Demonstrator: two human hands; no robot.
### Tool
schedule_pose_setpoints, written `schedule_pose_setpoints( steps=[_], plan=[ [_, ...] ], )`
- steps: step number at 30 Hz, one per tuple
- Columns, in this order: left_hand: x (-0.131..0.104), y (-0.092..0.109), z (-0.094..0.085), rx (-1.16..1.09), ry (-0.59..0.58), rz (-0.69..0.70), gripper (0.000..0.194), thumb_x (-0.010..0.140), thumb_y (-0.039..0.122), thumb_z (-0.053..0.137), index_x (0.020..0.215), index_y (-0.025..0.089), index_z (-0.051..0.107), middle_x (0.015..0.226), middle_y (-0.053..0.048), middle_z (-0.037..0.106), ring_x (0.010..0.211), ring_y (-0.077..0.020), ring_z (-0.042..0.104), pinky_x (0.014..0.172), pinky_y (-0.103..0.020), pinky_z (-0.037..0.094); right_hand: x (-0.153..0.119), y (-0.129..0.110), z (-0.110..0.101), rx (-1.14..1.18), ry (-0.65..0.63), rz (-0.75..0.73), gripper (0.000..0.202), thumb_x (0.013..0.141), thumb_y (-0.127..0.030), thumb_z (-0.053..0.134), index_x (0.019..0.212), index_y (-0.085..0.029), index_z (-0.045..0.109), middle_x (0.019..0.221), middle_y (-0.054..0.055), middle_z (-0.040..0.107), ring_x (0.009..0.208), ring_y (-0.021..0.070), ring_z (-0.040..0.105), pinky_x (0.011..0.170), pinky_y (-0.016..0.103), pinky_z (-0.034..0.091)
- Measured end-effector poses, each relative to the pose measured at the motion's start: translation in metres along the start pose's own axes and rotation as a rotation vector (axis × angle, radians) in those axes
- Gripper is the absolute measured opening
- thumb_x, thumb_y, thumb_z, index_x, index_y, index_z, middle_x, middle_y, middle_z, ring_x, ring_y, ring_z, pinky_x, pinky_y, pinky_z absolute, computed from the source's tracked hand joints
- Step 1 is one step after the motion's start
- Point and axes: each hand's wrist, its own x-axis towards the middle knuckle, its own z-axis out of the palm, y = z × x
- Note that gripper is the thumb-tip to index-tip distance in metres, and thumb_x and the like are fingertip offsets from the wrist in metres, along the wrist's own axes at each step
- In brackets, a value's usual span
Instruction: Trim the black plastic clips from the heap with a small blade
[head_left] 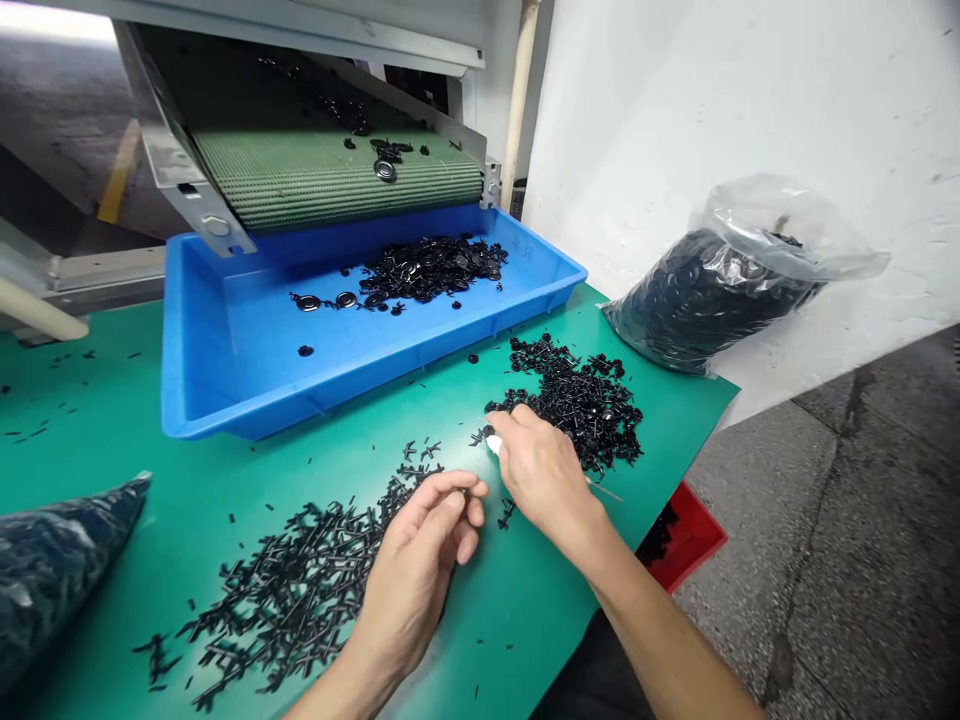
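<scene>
A green tabletop [517, 610] is spreading across the lower and middle frame, and a green conveyor belt [322, 175] carrying black parts is sloping down at the upper left. Below the belt's end, a blue tray [255, 330] is holding a pile of black parts [435, 268] towards its right end. A clear bag [712, 295] of dark pieces is leaning against the white wall at the right, while another filled bag [52, 570] is lying at the left edge. A heap of cross-shaped black pieces [300, 580] is covering the table at lower left of centre, and a heap of small black parts [585, 400] is lying right of centre, just beyond the right hand. A red bin [686, 535] is showing below the table's right edge. The left hand [420, 550] is curling near the centre, its thumb closing narrowly against the fingers; whether it is pinching a part, I cannot tell. The right hand [544, 470] is closing on a white piece [493, 444] at its fingertips, and a thin metal rod [604, 490] is poking out behind its palm; the hand is hiding whether they are joining. Faint marks are showing on the tray's far right wall, too small for reading.
</scene>
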Motion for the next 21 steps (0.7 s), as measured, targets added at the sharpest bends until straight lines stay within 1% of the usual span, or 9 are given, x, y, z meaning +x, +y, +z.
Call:
schedule_pose_setpoints(
  steps=[3,5,8,10,12,14,18,19,21],
  plan=[
    [0.002,0.003,0.001,-0.003,-0.004,-0.012,0.020,0.091,0.037,0.060,0.092,0.018,0.067,0.081,-0.001,0.062,0.057,-0.0091,0.042,0.054,-0.023,0.032,0.008,-0.002,0.001,-0.021,-0.019,-0.014,0.026,0.091,-0.009,0.042,0.103,-0.017,0.064,0.099,0.009,0.063,0.075,0.0187,0.063,0.061,0.028,0.040],
    [0.002,0.005,0.002,0.053,0.006,-0.021,0.024,0.091,0.040,0.060,0.090,0.018,0.067,0.074,0.001,0.060,0.056,-0.0088,0.041,0.054,-0.023,0.031,0.002,0.000,0.000,-0.025,-0.024,-0.021,0.024,0.091,-0.009,0.042,0.100,-0.016,0.063,0.098,0.008,0.063,0.077,0.0189,0.063,0.063,0.029,0.041],
    [0.002,0.004,0.001,0.100,0.047,-0.021,0.026,0.090,0.043,0.061,0.095,0.019,0.067,0.075,0.001,0.063,0.056,-0.0089,0.044,0.057,-0.023,0.033,-0.019,0.002,-0.004,0.043,-0.012,-0.047,0.023,0.092,-0.008,0.041,0.103,-0.018,0.059,0.098,0.004,0.062,0.082,0.0168,0.061,0.069,0.028,0.042],
    [0.002,0.002,0.000,0.090,0.055,-0.019,0.027,0.089,0.043,0.063,0.103,0.021,0.067,0.079,0.001,0.065,0.059,-0.0095,0.047,0.060,-0.024,0.036,-0.035,0.001,-0.007,0.207,0.022,-0.071,0.022,0.091,-0.008,0.042,0.100,-0.020,0.058,0.098,0.002,0.061,0.083,0.0157,0.060,0.071,0.028,0.042],
    [0.002,0.000,0.000,0.079,0.022,-0.029,0.028,0.086,0.041,0.068,0.105,0.020,0.068,0.077,0.001,0.066,0.059,-0.0099,0.047,0.061,-0.024,0.036,-0.048,-0.003,-0.010,0.290,0.035,-0.069,0.020,0.092,-0.010,0.041,0.093,-0.020,0.058,0.093,0.002,0.059,0.077,0.0159,0.058,0.068,0.029,0.041],
    [0.002,-0.001,-0.001,0.064,-0.022,-0.044,0.028,0.083,0.038,0.072,0.102,0.018,0.070,0.072,0.001,0.064,0.058,-0.0095,0.046,0.060,-0.023,0.036,-0.057,-0.008,-0.012,0.331,0.031,-0.065,0.021,0.093,-0.012,0.038,0.092,-0.019,0.058,0.090,0.003,0.057,0.073,0.0167,0.055,0.065,0.031,0.041],
    [0.003,-0.001,-0.001,0.007,-0.024,-0.058,0.029,0.079,0.034,0.077,0.100,0.016,0.071,0.067,0.002,0.061,0.058,-0.0093,0.044,0.059,-0.023,0.035,-0.070,-0.009,-0.013,0.477,-0.039,-0.146,0.037,0.088,-0.006,0.034,0.116,-0.021,0.055,0.098,0.004,0.058,0.082,0.0183,0.058,0.072,0.033,0.047],
    [0.003,-0.001,-0.001,0.000,-0.013,-0.058,0.029,0.078,0.034,0.077,0.101,0.016,0.071,0.068,0.002,0.062,0.058,-0.0095,0.045,0.060,-0.023,0.036,-0.073,-0.007,-0.012,0.503,-0.040,-0.155,0.043,0.087,-0.004,0.034,0.123,-0.021,0.052,0.101,0.005,0.059,0.085,0.0187,0.059,0.074,0.033,0.048],
    [0.002,-0.002,-0.002,0.020,0.004,-0.050,0.029,0.078,0.033,0.078,0.101,0.017,0.071,0.070,0.001,0.064,0.059,-0.0104,0.047,0.062,-0.024,0.037,-0.078,-0.002,-0.008,0.519,0.011,-0.130,0.051,0.086,-0.003,0.032,0.132,-0.020,0.047,0.105,0.007,0.063,0.089,0.0200,0.061,0.076,0.035,0.049]
  ],
)
